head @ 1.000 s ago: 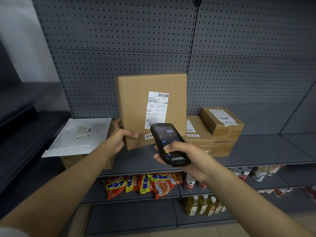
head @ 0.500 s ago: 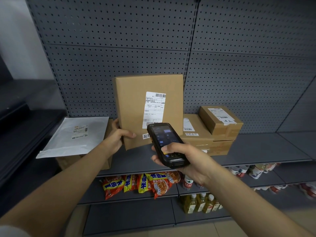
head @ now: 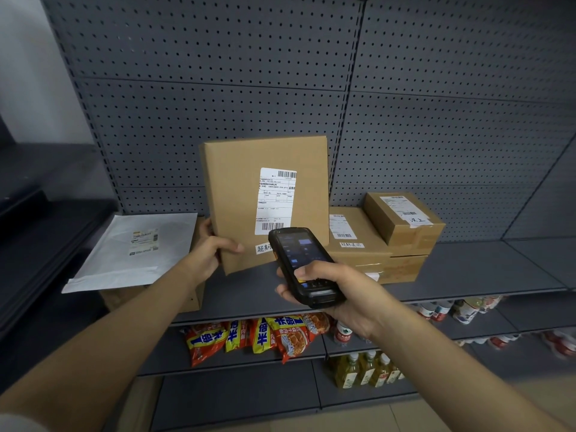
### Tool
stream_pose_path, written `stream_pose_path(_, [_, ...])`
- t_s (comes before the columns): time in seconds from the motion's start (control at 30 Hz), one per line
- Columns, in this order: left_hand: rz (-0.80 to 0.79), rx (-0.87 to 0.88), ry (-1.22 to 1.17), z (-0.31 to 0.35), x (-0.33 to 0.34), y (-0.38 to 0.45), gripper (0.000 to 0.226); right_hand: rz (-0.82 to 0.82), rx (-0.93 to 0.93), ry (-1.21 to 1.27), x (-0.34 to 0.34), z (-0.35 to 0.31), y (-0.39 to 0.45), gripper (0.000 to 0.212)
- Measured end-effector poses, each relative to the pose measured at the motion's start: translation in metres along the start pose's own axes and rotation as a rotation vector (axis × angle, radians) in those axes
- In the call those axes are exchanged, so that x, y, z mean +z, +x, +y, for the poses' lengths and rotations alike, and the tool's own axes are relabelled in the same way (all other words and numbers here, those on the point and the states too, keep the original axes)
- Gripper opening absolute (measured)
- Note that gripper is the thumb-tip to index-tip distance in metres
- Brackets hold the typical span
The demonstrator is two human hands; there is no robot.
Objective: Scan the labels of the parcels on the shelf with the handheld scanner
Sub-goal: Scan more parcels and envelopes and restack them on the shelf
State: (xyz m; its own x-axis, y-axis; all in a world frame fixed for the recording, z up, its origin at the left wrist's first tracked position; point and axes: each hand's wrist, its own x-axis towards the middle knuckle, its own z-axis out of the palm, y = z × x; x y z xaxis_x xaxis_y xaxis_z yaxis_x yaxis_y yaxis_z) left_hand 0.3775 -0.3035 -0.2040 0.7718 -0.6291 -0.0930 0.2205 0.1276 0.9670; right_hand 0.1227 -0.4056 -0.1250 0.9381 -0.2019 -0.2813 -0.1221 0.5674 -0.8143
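My left hand [head: 212,252] grips the lower left edge of a flat brown parcel [head: 237,194], which it holds upright above the shelf [head: 467,272]. Its white label [head: 276,201] with barcodes faces me. My right hand [head: 339,294] holds the black handheld scanner [head: 300,263] just in front of the parcel's lower right corner, screen lit and facing me, top end pointing at the label. To the right lie a flat brown box [head: 355,241] and a smaller box [head: 405,219] stacked on another, each labelled.
A white padded mailer [head: 134,254] lies on a brown box [head: 156,297] at the left of the shelf. The grey pegboard wall [head: 436,120] stands behind. Lower shelves hold snack bags [head: 265,335], bottles [head: 367,369] and cans [head: 461,310]. A dark unit stands at the far left.
The view has shifted slightly; the parcel and scanner stay almost in the same relation, the scanner still overlapping the label's lower end.
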Motion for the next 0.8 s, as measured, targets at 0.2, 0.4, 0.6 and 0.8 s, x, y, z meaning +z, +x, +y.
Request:
stream_pose_path(0.2, [-0.014, -0.023, -0.055, 0.006, 0.003, 0.006, 0.099, 0.069, -0.058, -0.134, -0.006, 0.0, 0.009, 0.068])
stream_pose_path(0.4, [-0.079, -0.078, -0.033, 0.01, 0.017, 0.018, 0.1, 0.366, -0.18, -0.446, -0.028, -0.003, 0.028, 0.074])
stream_pose_path(0.6, [-0.12, -0.238, -0.048, 0.017, 0.057, 0.035, 0.02, 0.54, -0.333, -0.502, -0.073, -0.024, 0.041, 0.085])
stream_pose_path(0.8, [-0.085, -0.489, -0.09, 0.009, 0.104, 0.066, 0.026, 0.59, -0.314, -0.463, -0.13, -0.051, 0.053, 0.11])
